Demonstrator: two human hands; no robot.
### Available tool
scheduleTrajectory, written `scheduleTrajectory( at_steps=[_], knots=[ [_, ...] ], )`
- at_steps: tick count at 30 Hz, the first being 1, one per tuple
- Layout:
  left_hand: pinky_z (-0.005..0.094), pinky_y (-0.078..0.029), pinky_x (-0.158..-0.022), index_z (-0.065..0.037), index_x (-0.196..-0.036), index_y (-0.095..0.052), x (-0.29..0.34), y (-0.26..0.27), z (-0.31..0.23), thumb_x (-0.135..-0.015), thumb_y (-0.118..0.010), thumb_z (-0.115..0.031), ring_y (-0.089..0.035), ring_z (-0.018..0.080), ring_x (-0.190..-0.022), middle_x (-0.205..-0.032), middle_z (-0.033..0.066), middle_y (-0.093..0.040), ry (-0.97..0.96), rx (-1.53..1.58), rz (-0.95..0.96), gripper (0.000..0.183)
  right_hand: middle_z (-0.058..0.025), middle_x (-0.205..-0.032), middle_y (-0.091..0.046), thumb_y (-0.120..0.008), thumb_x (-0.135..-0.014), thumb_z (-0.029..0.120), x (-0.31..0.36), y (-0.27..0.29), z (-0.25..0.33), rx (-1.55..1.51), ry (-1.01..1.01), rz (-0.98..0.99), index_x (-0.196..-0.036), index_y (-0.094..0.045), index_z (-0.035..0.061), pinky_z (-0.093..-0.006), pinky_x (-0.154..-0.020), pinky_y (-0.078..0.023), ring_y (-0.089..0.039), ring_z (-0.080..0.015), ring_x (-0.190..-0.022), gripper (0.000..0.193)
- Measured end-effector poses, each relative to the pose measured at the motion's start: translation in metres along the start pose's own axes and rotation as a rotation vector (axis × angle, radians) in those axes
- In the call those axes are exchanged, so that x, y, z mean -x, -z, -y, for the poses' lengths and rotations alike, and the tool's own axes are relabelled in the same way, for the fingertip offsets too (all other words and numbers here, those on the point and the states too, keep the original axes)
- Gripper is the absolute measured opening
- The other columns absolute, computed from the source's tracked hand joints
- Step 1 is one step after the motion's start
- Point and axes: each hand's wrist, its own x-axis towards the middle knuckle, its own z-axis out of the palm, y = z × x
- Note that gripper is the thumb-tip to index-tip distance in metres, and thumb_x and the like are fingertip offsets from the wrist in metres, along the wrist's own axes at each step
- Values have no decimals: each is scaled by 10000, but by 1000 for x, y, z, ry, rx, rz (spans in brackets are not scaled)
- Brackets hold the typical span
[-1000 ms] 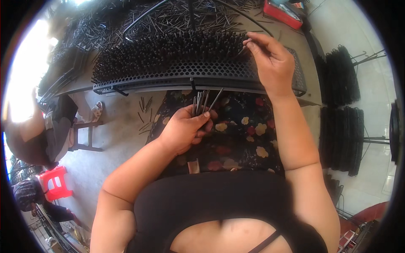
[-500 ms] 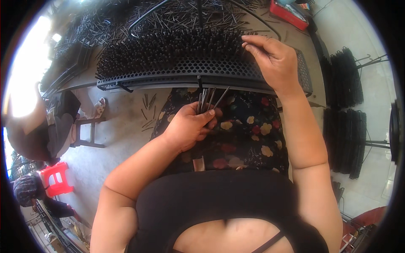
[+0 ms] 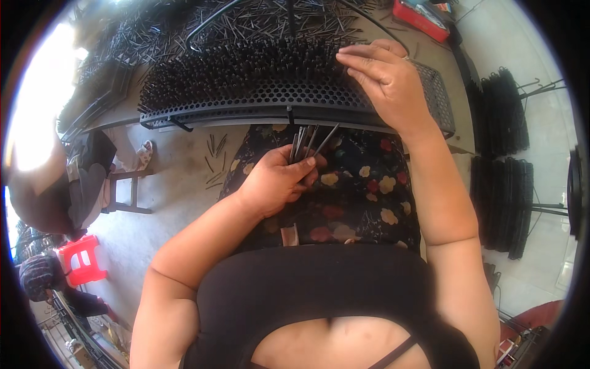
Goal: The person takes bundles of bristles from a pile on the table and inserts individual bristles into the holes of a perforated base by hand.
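Note:
My left hand (image 3: 279, 181) is closed round a small bundle of thin dark metal pins (image 3: 305, 143), held upright over my lap just below the rack's front edge. A black perforated rack (image 3: 270, 92) stands before me, most of its holes filled with upright dark pins. My right hand (image 3: 384, 77) rests on the rack's right part, fingers pointing left among the pin tops. Whether it pinches a pin cannot be seen.
Loose dark pins (image 3: 258, 18) lie heaped behind the rack, and a few (image 3: 215, 154) lie on the floor. A red box (image 3: 424, 15) sits far right. Black stacked racks (image 3: 501, 154) stand at right. A red stool (image 3: 80, 258) and another person (image 3: 37, 184) are at left.
My right hand has moved down and left along the rack's top. My left hand with the pin bundle has stayed over my lap.

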Motion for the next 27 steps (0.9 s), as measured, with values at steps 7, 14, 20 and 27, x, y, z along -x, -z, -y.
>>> scheduleTrajectory(
  at_steps=[7, 14, 20, 27],
  knots=[
    [171, -280, -433, -16, -1100, -577, 1, 3, 2, -1007, -490, -156, -384, 47, -546, -776, 16, -526, -22, 133, 75, 189, -49, -970, -714, -690, -811, 99, 8, 0, 7, 56, -40, -84, -961, -735, 84, -362, -872, -498, -617, -260, -938, 157],
    [171, -296, -449, -23, -1085, -569, 4, 0, 4, -1002, -509, -169, -389, 57, -554, -777, 29, -529, -141, 204, 163, 178, -72, -930, -699, -647, -877, 5, 42, -5, 79, -1140, -878, 109, -1095, -644, 17, -238, -764, -531, -658, -110, -867, 218],
    [181, -292, -450, -31, -1155, -572, 4, -3, 9, -1004, -535, -193, -400, 50, -565, -784, 15, -538, -126, 31, 182, 225, -69, -915, -707, -664, -863, 1, 48, -6, 82, -1272, -949, 200, -1037, -650, 9, -241, -700, -545, -668, -108, -826, 175],
    [186, -270, -423, -50, -1126, -531, 6, -3, 1, -996, -530, -159, -377, 60, -547, -840, 64, -553, 7, 93, 145, 170, -57, -938, -723, -669, -882, 40, 21, 41, 22, -557, -622, -375, -1010, -672, 38, -214, -680, -510, -676, -106, -858, 128]
  ],
)
